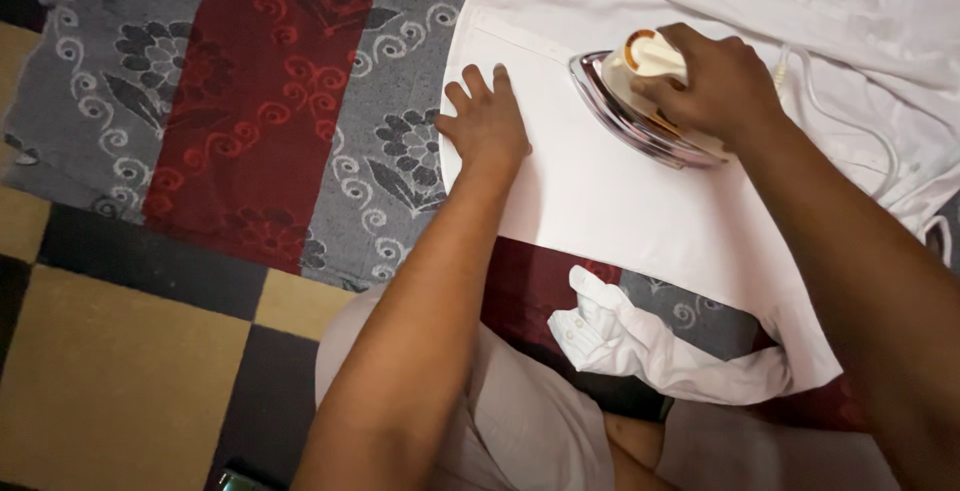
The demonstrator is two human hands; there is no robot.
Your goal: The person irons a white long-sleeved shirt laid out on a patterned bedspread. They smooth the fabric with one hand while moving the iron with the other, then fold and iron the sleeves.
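White shirt (pixel 640 201) spread flat over a patterned blanket (pixel 250 101), grey and red with floral scrollwork, laid on the floor. Iron (pixel 640 101), chrome soleplate with cream body, sits on the shirt's upper part, nose toward the left edge of the cloth. Right hand (pixel 715 81): grip closed round the iron's handle. Left hand (pixel 487 121): flat, fingers spread, holding nothing, pressing the shirt's left edge just beside the iron. White cord (pixel 850 116) trails off to the right across the fabric. Step in hand, by my reading: pressing the body panel, cloth held taut. Next stroke likely calls for the flat hand to stay out of the soleplate's path. One cuffed sleeve (pixel 640 346) lies crumpled near the person's knees. Beyond the blanket, a checked floor covering (pixel 110 371) in tan and dark squares. Room dim.
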